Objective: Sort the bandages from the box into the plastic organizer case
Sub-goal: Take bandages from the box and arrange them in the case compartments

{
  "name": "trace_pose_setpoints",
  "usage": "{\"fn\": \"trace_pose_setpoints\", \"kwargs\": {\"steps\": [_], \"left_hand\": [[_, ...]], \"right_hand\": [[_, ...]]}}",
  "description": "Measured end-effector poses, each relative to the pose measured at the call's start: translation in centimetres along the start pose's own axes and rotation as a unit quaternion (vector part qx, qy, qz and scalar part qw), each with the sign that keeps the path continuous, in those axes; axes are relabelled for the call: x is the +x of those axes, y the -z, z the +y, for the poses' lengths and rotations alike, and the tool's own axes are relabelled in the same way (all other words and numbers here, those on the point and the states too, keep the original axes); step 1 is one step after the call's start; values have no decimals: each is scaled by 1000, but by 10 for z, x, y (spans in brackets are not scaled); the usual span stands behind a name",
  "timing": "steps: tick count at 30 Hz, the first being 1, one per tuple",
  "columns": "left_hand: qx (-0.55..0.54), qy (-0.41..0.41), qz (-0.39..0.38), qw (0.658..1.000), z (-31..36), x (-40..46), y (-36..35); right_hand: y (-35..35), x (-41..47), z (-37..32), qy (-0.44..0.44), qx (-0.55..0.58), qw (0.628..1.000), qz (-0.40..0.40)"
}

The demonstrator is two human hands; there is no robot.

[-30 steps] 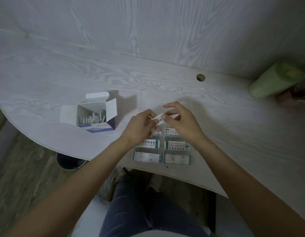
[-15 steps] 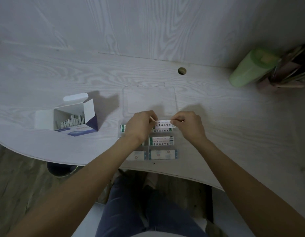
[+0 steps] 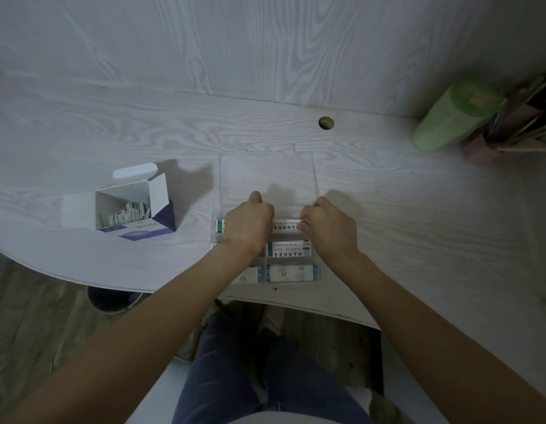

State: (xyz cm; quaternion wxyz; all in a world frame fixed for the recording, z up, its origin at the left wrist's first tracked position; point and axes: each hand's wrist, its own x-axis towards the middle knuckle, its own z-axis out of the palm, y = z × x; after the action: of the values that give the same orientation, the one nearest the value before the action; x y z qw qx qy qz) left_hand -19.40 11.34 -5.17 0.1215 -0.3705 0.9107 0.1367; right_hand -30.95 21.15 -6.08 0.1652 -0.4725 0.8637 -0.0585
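Progress: partway; several compartments of the organizer case [image 3: 320, 272] already hold bandages, and more wait in the box [image 3: 134, 209].
In hand: one bandage [image 3: 285, 228], over the far right compartment.
Left hand [image 3: 248, 223]: pinches its left end.
Right hand [image 3: 328, 228]: pinches its right end.
Count: one box, one case; about six compartments, some hidden by hands.

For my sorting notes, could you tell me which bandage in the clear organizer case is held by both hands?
The white printed bandage in the far right compartment: left hand and right hand pinch its ends; the others lie untouched.
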Motion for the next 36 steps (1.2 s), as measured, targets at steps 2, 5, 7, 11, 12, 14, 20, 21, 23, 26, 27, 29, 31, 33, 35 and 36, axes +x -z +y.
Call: {"fn": "trace_pose_setpoints", "kwargs": {"steps": [2, 5, 7, 11, 12, 14, 20, 21, 23, 26, 27, 29, 31, 33, 35, 36], "left_hand": [[-16, -9, 3, 1000, -1, -2, 2], [-69, -27, 34, 997, -6, -12, 12], [-84, -51, 75, 992, -13, -21, 22], [-52, -120, 164, 978, -35, -45, 51], [-48, -118, 187, 974, -47, -53, 61], [-57, -101, 219, 969, -64, -60, 68], [-79, 61, 191, 976, -150, -78, 71], [-74, 85, 165, 980, -163, -80, 71], [-44, 104, 89, 990, -189, -84, 69], [16, 91, 32, 995, -212, -85, 70], [26, 85, 29, 996, -217, -84, 70], [18, 77, 30, 996, -222, -81, 71], [-3, 76, 33, 997, -223, -79, 70], [-15, 75, 40, 996, -224, -79, 70], [-14, 68, 46, 997, -226, -80, 69], [-10, 61, 46, 997, -226, -80, 69]], "right_hand": [[3, -1, -2, 1, -7, 1000, -2], [15, -2, -9, 13, 19, 1000, 7], [25, 0, -19, 32, 71, 997, 10], [45, 11, -56, 90, 166, 982, 17], [50, 15, -73, 117, 176, 977, 23], [56, 18, -93, 165, 191, 967, 28], [49, 28, -168, 329, 139, 934, 12], [46, 30, -176, 333, 123, 935, 5], [39, 37, -193, 337, 87, 937, -15], [32, 45, -211, 344, 45, 937, -44], [29, 47, -217, 346, 24, 936, -52], [24, 49, -228, 352, -32, 933, -61], [20, 52, -237, 360, -90, 926, -68], [18, 53, -245, 370, -125, 918, -74], [14, 57, -251, 383, -155, 907, -78], [13, 58, -252, 390, -168, 902, -81]]}}
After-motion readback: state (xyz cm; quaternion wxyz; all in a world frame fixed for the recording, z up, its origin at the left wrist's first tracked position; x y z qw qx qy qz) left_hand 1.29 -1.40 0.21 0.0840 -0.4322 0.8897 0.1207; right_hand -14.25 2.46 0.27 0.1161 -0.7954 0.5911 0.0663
